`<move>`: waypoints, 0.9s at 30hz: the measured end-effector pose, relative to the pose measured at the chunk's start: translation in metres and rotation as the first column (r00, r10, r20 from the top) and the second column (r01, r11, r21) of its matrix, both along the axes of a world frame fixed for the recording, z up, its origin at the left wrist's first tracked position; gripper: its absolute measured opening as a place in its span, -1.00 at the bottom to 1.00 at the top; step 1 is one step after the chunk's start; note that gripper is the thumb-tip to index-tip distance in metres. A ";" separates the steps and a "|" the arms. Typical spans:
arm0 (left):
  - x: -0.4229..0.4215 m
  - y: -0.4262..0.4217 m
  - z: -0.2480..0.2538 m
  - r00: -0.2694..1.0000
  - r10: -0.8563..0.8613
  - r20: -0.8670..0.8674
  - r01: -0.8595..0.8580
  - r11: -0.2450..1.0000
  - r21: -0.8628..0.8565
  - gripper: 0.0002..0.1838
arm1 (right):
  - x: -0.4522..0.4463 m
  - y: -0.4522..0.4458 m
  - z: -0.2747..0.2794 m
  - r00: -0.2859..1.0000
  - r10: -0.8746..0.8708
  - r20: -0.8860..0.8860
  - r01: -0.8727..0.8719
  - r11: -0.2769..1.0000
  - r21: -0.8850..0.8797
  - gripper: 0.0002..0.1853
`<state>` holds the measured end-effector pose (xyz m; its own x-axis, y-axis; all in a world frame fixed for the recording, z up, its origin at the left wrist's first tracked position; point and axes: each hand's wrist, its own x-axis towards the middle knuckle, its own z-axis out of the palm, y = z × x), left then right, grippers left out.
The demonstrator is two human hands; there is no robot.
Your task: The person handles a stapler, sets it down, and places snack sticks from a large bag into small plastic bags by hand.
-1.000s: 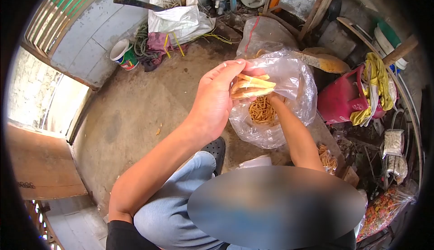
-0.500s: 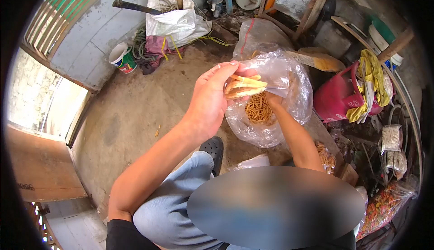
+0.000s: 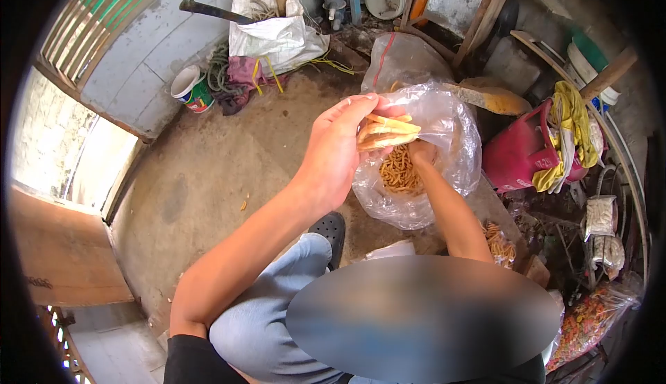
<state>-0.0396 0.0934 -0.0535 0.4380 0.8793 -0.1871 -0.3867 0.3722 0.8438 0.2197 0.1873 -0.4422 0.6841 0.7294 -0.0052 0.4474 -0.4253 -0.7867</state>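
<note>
The left hand [image 3: 336,141] clamps a small clear plastic bag [image 3: 433,122] with yellow strips [image 3: 390,134], probably held high for clearance; below, the right hand [image 3: 422,154] reaches into a large crumpled transparent plastic bag [image 3: 388,212] among brown stick-shaped pieces [image 3: 398,174]; its grip cannot be determined.

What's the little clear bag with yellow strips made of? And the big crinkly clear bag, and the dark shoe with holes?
Little clear bag: probably thin, glossy plastic film; the yellow strips show through it. Big crinkly clear bag: likely plastic, with shiny creases. Dark shoe: perhaps dull moulded foam or rubber, from its neat holes.
</note>
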 end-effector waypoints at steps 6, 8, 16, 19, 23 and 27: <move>0.001 -0.009 0.003 0.999 -0.043 0.021 0.043 0.999 0.020 -0.76 | -0.003 -0.072 0.099 0.971 0.180 -0.154 -0.194 0.978 -0.080 -0.77; 0.001 -0.015 0.007 0.998 -0.051 0.021 0.051 0.998 0.021 -0.75 | -0.002 -0.094 0.141 0.873 0.296 -0.387 -0.348 0.935 -0.070 -0.80; 0.002 -0.037 0.026 0.990 -0.138 0.003 0.137 0.986 0.094 -0.77 | 0.017 -0.181 0.335 0.711 0.466 -0.526 -0.450 0.877 0.169 -0.80; 0.005 -0.044 0.033 0.986 -0.167 0.004 0.165 0.979 0.120 -0.76 | 0.008 -0.223 0.403 0.705 0.523 -0.479 -0.393 0.850 0.350 -0.81; 0.011 -0.055 0.042 0.973 -0.230 0.002 0.227 0.965 0.131 -0.75 | -0.004 -0.278 0.455 0.763 0.564 -0.315 -0.349 0.770 0.534 -0.80; 0.018 -0.063 0.041 0.959 -0.282 -0.003 0.280 0.950 0.141 -0.73 | -0.013 -0.306 0.477 0.806 0.567 -0.172 -0.414 0.747 0.520 -0.81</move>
<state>-0.0220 0.0301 -0.0125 0.6729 0.7371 -0.0621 -0.2983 0.3473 0.8891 0.2067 -0.1187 0.0344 0.2469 0.9343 0.2571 0.2034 0.2094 -0.9564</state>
